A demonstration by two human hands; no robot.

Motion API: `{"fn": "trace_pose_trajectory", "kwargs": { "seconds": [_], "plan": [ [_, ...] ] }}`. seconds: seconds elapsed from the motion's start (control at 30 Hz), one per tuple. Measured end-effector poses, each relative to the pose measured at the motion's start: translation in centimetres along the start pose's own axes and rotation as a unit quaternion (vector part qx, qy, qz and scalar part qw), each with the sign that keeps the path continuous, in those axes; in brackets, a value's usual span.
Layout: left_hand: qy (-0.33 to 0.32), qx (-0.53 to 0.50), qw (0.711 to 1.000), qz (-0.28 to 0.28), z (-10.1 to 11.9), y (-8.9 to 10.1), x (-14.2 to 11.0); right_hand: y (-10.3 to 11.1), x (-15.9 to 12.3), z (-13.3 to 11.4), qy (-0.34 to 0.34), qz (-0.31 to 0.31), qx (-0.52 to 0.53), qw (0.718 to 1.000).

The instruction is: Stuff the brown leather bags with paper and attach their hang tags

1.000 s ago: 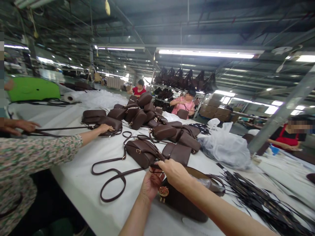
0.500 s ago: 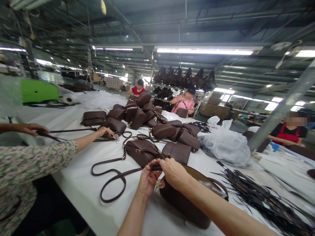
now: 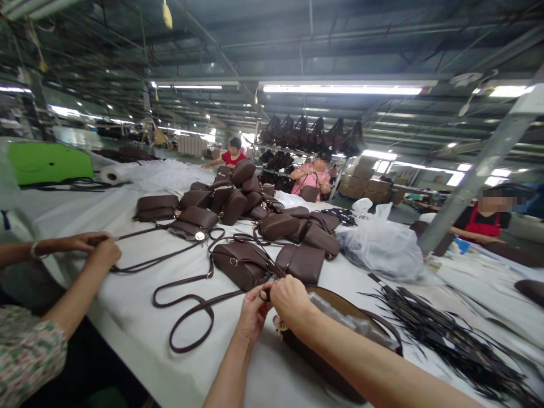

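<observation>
Close together above the table's front, my left hand (image 3: 253, 313) and my right hand (image 3: 292, 297) are both closed on a small black tag (image 3: 264, 295), mostly hidden by my fingers. Just under my right hand hangs a round gold charm (image 3: 279, 323). Below my right forearm is an open dark brown handbag (image 3: 317, 362), its tan lining and grey plastic filling (image 3: 335, 314) showing. Beyond my fingers lie a brown bag with a gold buckle (image 3: 238, 263) and a flatter brown bag (image 3: 301, 262). A long brown strap (image 3: 191, 345) loops on the white table to the left.
Several brown bags (image 3: 232, 198) are heaped mid-table. To the right lie a bundle of black tags with cords (image 3: 442, 340) and a clear plastic bag (image 3: 382, 243). At left, a co-worker's hands (image 3: 100, 249) hold a strap. A slanted metal post (image 3: 471, 175) stands at right.
The black tag is now more covered by my fingers. The co-worker's nearer hand has left the brown bag and drawn back left to meet the other hand. My view has shifted slightly.
</observation>
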State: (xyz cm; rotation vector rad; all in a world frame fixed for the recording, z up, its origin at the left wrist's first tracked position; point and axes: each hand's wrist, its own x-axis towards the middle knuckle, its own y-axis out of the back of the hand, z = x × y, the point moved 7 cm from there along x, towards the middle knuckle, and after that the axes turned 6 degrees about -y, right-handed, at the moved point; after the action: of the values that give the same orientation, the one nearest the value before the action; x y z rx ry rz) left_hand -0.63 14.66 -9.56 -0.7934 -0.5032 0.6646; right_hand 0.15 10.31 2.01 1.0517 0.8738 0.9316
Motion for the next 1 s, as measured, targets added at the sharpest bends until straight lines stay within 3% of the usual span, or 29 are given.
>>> {"fn": "trace_pose_trajectory", "kwargs": {
  "seconds": [0.1,0.2,0.27,0.33,0.37,0.43,0.53,0.57,0.63,0.73,0.8,0.9,1.0],
  "plan": [
    [0.004,0.169,0.985,-0.023,1.7,-0.5,0.0,-0.2,0.2,1.1,-0.007,-0.019,-0.014,1.000],
    [-0.010,0.347,0.936,-0.057,5.3,0.2,-0.1,0.2,-0.7,4.2,-0.014,0.022,0.035,0.999],
    [-0.040,0.445,0.894,-0.038,8.6,2.2,-0.4,-0.1,-1.8,6.6,-0.029,0.040,0.078,0.996],
    [-0.074,0.504,0.860,0.027,11.9,5.2,-1.0,-0.6,-2.9,8.2,-0.027,0.045,0.124,0.991],
    [-0.062,0.526,0.847,0.036,12.8,6.4,-1.4,-0.8,-3.5,8.5,-0.016,0.049,0.145,0.988],
    [-0.007,0.575,0.818,-0.026,12.6,7.2,-2.2,-0.9,-4.5,8.4,0.016,0.059,0.179,0.982],
    [0.045,0.612,0.783,-0.098,10.4,5.7,-3.0,-0.3,-5.4,7.5,0.058,0.073,0.203,0.975],
    [0.052,0.603,0.790,-0.095,9.5,4.8,-3.0,-0.1,-5.7,7.3,0.064,0.078,0.204,0.974],
    [0.090,0.528,0.840,-0.081,6.8,2.6,-2.3,0.3,-6.2,7.2,0.064,0.092,0.195,0.974],
    [0.202,0.302,0.930,-0.052,1.8,-0.7,-0.3,0.5,-7.2,7.6,0.036,0.115,0.182,0.976],
    [0.218,0.190,0.957,-0.013,0.1,-2.8,1.6,0.2,-8.1,8.0,0.013,0.115,0.190,0.975],
    [0.162,0.143,0.976,0.000,1.2,-6.0,4.6,-0.3,-9.5,8.4,0.003,0.112,0.208,0.972],
    [0.112,0.149,0.978,-0.096,5.2,-10.7,6.1,0.4,-10.8,9.5,-0.009,0.159,0.237,0.958]
  ]
}}
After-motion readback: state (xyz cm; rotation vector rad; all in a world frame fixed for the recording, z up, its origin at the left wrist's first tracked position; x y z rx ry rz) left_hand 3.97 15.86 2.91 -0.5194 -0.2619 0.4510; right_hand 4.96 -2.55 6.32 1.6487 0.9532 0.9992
